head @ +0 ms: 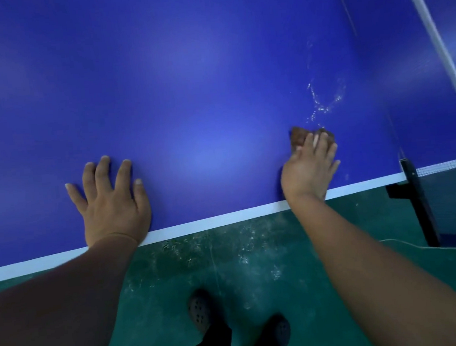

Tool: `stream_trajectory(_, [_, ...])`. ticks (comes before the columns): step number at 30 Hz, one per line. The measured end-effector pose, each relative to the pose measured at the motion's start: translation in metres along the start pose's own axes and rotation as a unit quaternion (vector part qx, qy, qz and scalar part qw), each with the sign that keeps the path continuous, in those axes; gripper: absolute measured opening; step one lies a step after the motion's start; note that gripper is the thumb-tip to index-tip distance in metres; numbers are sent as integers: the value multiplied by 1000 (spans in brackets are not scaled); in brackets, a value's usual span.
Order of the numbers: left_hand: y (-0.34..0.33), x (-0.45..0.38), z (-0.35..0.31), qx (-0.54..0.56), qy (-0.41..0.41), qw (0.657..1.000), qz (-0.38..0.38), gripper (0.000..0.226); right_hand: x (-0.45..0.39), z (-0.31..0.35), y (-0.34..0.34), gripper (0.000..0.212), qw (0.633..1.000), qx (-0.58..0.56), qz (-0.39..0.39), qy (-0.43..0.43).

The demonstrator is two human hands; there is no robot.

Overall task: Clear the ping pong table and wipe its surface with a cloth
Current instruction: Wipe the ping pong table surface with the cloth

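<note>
The blue ping pong table [187, 93] fills the upper part of the view, with a white stripe along its near edge. My left hand [110, 199] lies flat on the surface near that edge, fingers spread and straight. My right hand [310, 168] presses a small brown cloth [299, 136] onto the table with straight fingers; most of the cloth is hidden under the fingers. Wet streaks and droplets [322, 98] glisten on the surface just beyond the cloth.
The net [435, 36] with its white top band runs along the right side, held by a black clamp post [415, 184] at the table edge. Below the edge lies a scuffed green floor [229, 261], where my two dark shoes [200, 310] stand.
</note>
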State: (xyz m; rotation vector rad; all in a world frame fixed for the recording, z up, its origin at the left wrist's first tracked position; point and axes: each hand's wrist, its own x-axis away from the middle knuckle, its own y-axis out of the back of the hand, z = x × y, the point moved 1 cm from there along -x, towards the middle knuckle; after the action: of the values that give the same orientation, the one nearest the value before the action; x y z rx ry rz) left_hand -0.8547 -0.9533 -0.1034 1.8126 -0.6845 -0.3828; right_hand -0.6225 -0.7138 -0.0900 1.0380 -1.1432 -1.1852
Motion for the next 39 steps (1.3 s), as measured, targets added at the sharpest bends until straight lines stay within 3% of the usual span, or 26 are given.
stream_trajectory(2, [1, 1, 0, 4, -1, 1000, -1, 57, 5, 9, -1, 52, 1000, 4, -8, -15])
stream_trajectory(4, [1, 1, -2, 5, 3, 1000, -2, 59, 15, 39, -7, 50, 995, 18, 0, 102])
stream_trajectory(6, [1, 2, -3, 1, 3, 1000, -4, 60, 32, 64, -16, 52, 965, 35, 27, 260])
stream_trajectory(8, [2, 4, -3, -10, -20, 1000, -7, 62, 39, 68, -18, 52, 944, 41, 49, 324])
stream_trajectory(14, [-11, 37, -41, 8, -156, 988, 2, 57, 3, -26, 4, 52, 962, 49, 60, 260])
stream_trajectory(19, [-32, 37, -99, -1, -288, 957, 32, 56, -56, -100, 24, 62, 966, 66, 44, 248])
stream_trajectory(24, [-47, 33, -108, -68, -290, 951, 79, 60, -83, -110, 24, 53, 985, 63, 14, 163])
stream_trajectory(26, [-47, 34, -108, -78, -289, 950, 85, 60, -68, -98, 20, 54, 976, 56, 12, 211])
stream_trajectory(29, [-46, 34, -110, -88, -288, 950, 81, 59, -42, -74, 12, 56, 935, 61, 29, 349])
stream_trajectory(33, [-47, 34, -110, -91, -293, 949, 75, 58, -33, -20, 3, 54, 884, 53, 43, 462])
stream_trajectory(39, [-47, 31, -111, -97, -281, 952, 69, 57, -62, 73, -8, 55, 869, 23, 58, 491])
